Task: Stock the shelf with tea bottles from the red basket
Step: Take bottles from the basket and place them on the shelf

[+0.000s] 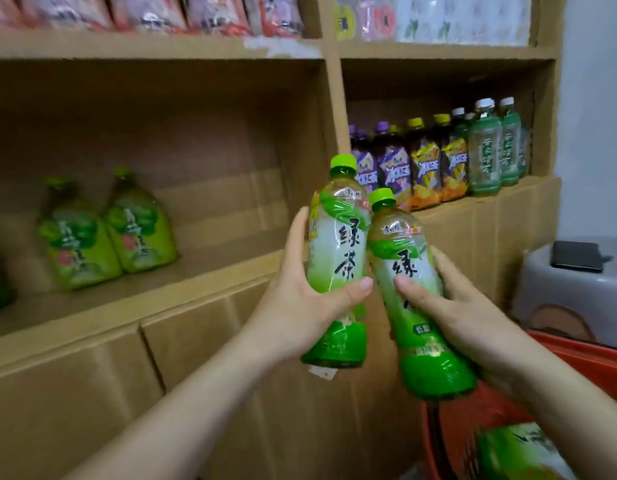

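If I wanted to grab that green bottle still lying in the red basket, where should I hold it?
Probably around its middle, reaching down from above. The bottle lies on its side in the red basket, so its round body faces up. Its cap is out of view.

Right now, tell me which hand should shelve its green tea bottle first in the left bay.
Left. The left hand holds its bottle nearer the open left bay; the right hand and its bottle sit farther right, over the red basket.
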### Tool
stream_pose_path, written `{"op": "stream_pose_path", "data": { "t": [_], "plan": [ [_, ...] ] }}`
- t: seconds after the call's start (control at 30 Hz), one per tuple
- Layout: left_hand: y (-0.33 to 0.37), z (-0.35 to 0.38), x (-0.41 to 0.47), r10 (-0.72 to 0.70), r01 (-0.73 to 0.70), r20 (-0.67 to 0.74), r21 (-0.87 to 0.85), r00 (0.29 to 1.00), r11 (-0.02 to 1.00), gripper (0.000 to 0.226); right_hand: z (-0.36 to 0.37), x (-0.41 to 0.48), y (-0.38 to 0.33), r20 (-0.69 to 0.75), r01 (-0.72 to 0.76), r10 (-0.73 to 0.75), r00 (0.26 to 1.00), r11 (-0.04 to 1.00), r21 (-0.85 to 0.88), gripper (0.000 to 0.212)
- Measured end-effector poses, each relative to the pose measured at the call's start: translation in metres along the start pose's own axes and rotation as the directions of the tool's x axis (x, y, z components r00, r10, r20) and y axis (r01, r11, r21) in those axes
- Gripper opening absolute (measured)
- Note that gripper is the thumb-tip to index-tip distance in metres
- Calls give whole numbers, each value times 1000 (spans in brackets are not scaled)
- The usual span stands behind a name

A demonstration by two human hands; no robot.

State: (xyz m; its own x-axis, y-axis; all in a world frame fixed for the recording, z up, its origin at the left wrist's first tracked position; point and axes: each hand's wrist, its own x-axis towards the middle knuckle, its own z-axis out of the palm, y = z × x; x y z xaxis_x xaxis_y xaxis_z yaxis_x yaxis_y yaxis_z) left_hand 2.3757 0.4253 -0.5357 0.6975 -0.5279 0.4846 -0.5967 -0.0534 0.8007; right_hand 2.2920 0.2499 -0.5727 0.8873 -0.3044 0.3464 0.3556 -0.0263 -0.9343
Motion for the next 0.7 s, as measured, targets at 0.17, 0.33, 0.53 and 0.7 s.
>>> {"op": "stream_pose_path", "data": {
  "t": [0.17,0.33,0.53,0.7],
  "plan": [
    [3,-98,14,81,-50,-132,221,988,974,99,80,54,-39,43,184,-183,982,983,-14,77],
    [-19,-159,41,-6,71,-257,242,966,968,73,153,114,-55,25,370,-370,929,920,-132,82],
    [-50,-175,57,-186,216,-274,81,943,973,78,190,164,-19,-37,453,-476,878,855,-252,89],
    [-66,-170,64,-180,226,-289,137,940,964,81,175,175,10,-52,450,-497,866,821,-350,91]
  ]
}}
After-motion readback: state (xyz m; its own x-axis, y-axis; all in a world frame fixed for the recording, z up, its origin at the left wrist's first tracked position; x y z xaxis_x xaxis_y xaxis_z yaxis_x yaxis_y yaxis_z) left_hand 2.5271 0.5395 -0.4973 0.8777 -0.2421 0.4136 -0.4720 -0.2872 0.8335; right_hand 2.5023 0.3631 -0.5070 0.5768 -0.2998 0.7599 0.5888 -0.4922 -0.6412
